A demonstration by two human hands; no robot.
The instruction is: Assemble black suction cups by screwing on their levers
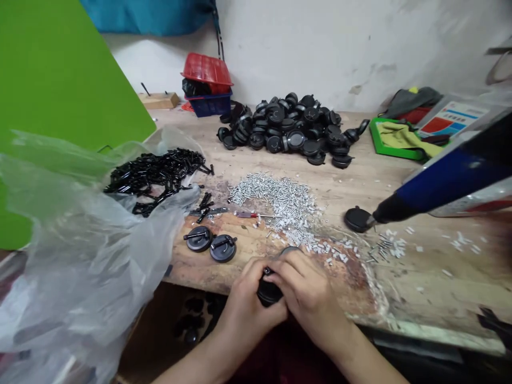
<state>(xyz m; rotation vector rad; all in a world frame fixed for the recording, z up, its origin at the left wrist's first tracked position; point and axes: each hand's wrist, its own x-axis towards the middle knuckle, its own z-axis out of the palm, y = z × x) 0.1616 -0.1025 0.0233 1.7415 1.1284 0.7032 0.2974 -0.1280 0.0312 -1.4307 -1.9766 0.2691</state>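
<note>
At the table's front edge my left hand (248, 298) is closed round a round black plastic base (269, 292), thumb along its lower side. Closed as well, my right hand (310, 285) pinches at a small black lever (268, 271) on top of the same base. Fingers cover most of both parts. Just beyond my right fingers shows the edge of another dark round piece (291, 249). To the left lie two similar bases, a left one (199, 239) and a right one (223, 249), each with a black lever across its top.
Small metal pins (276, 192) and white plastic bits (298, 232) are heaped mid-table near a red-handled screwdriver (246, 214). Black levers (156, 170) fill a plastic bag (92, 266). Round bases (288, 125) are piled behind. A blue power screwdriver (436, 184) points at a lone base (357, 219).
</note>
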